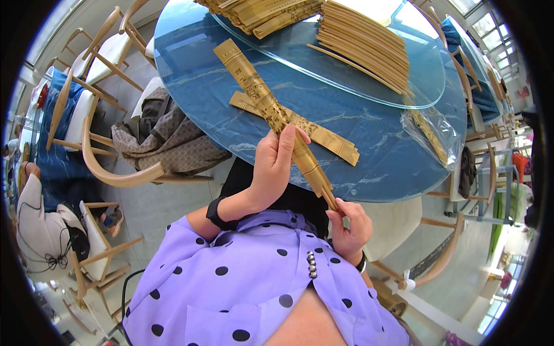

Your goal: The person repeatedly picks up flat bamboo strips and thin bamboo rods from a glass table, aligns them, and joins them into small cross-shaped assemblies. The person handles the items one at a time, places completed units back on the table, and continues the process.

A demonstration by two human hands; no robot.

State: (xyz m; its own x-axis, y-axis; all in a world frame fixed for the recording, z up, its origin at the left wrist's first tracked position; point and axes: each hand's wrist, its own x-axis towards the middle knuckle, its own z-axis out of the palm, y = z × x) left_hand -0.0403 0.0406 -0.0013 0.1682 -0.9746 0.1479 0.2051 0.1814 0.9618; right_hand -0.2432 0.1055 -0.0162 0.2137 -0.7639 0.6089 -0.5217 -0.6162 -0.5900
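My left hand (273, 164) is closed around a long gold paper chopstick sleeve (251, 81) with dark printing, held at a slant above the table's near edge. From the sleeve's lower end the ends of wooden chopsticks (330, 199) stick out. My right hand (351, 228) pinches these ends between thumb and fingers. Beneath the held sleeve, another gold sleeve (330, 142) lies on the blue marbled table (196, 75). How many chopsticks are inside the paper is hidden.
On the glass turntable (277, 55) lie a pile of gold sleeves (259, 16) and a row of loose wooden chopsticks (363, 46). A clear plastic bag (447, 138) rests at the table's right. Beside the table stands a chair (124, 179) with a brown patterned bag (173, 138).
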